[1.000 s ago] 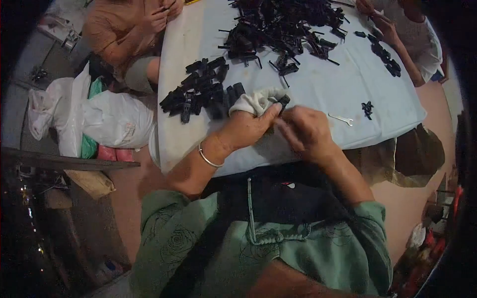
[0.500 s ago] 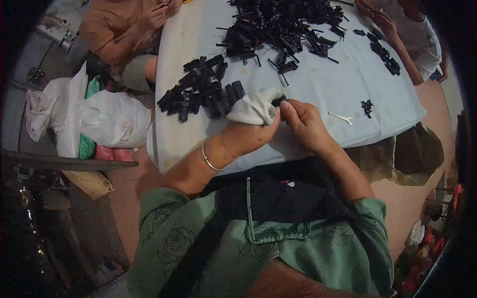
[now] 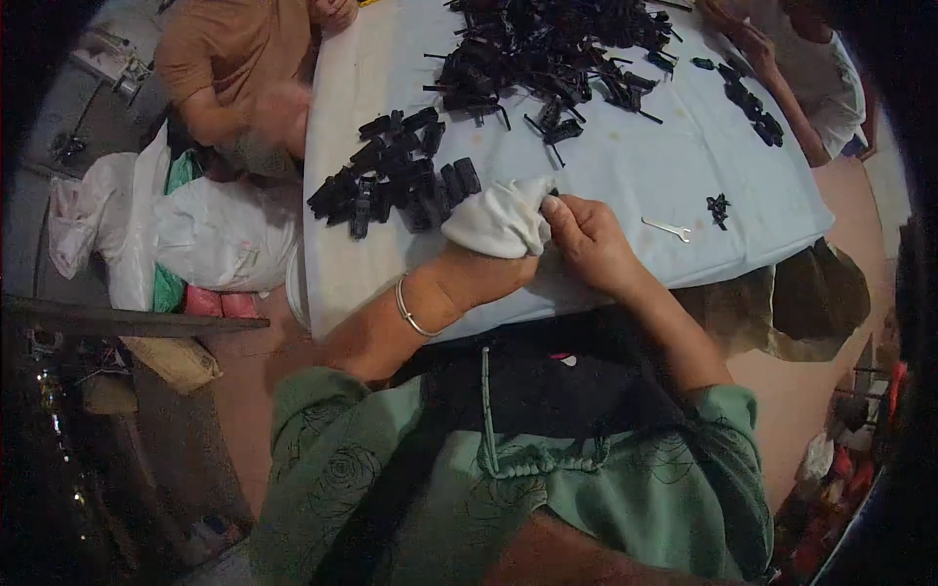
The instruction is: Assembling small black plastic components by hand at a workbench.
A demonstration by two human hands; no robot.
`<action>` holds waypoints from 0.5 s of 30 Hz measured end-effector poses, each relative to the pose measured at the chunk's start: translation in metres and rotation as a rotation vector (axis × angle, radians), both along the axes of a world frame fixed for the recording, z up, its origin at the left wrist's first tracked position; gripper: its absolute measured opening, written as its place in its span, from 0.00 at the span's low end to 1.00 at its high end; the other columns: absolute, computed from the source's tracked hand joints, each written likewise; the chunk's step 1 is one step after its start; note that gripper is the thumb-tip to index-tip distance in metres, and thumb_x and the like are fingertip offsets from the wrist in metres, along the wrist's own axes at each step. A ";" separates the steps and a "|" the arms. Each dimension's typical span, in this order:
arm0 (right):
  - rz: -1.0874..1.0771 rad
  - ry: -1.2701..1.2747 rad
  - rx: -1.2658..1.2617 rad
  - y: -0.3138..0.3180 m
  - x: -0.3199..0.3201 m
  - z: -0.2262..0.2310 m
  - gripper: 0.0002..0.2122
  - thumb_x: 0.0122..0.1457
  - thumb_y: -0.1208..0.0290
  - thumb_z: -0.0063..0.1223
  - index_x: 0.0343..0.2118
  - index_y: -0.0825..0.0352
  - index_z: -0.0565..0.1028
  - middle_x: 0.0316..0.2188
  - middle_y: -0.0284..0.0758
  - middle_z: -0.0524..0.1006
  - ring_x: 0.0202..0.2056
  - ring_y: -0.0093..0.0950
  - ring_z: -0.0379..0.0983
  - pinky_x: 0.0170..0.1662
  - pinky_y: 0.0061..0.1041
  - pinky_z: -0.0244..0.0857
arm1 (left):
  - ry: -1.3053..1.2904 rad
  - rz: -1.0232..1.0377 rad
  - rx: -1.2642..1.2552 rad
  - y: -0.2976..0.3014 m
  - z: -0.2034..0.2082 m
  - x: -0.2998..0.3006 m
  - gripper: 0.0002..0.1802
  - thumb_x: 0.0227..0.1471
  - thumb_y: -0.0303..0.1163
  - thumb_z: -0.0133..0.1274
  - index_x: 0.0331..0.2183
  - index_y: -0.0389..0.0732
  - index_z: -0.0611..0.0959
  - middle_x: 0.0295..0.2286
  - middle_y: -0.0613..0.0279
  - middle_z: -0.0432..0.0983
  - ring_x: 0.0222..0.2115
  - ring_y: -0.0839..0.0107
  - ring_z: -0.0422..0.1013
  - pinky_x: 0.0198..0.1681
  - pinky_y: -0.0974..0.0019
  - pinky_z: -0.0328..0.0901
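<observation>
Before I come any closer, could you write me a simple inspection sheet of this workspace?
Surface: table with a pale cover, lightly stained.
Work things: white cloth bunched over the left fingers; small black part, mostly hidden.
Clutter: large heap of black rod-ended parts, smaller group of black pieces, open-ended wrench, little black bits.
Hands: left hand partly covered, grip unclear; right hand pinches the black part.
Cables: nothing seen on the table; dark edges too dim to judge.
Surroundings: one person at far left, another at far right; white plastic bags left.
</observation>
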State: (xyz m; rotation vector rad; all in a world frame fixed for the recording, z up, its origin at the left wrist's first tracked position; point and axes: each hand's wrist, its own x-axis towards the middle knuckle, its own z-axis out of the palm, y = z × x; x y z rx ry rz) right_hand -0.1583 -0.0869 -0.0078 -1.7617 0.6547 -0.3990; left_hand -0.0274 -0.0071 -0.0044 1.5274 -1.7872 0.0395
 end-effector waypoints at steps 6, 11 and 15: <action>-0.003 -0.104 -0.057 -0.001 0.005 -0.009 0.17 0.60 0.60 0.37 0.25 0.71 0.70 0.16 0.24 0.64 0.21 0.14 0.56 0.25 0.17 0.55 | -0.096 0.081 0.088 0.004 0.005 -0.003 0.11 0.42 0.29 0.46 0.31 0.35 0.73 0.21 0.50 0.70 0.23 0.53 0.68 0.24 0.59 0.63; 0.070 -0.201 0.120 -0.010 0.003 -0.020 0.17 0.60 0.60 0.36 0.27 0.69 0.70 0.20 0.24 0.65 0.23 0.14 0.57 0.27 0.15 0.55 | 0.440 -0.003 0.098 0.003 0.000 -0.003 0.15 0.44 0.26 0.48 0.37 0.34 0.72 0.23 0.57 0.71 0.21 0.68 0.69 0.23 0.68 0.64; 0.100 -0.161 0.085 -0.007 -0.003 -0.010 0.16 0.60 0.59 0.36 0.28 0.68 0.69 0.21 0.24 0.65 0.23 0.14 0.57 0.28 0.15 0.55 | 0.751 0.015 0.355 0.002 0.005 -0.004 0.16 0.47 0.25 0.47 0.41 0.34 0.69 0.25 0.66 0.70 0.23 0.85 0.64 0.22 0.79 0.62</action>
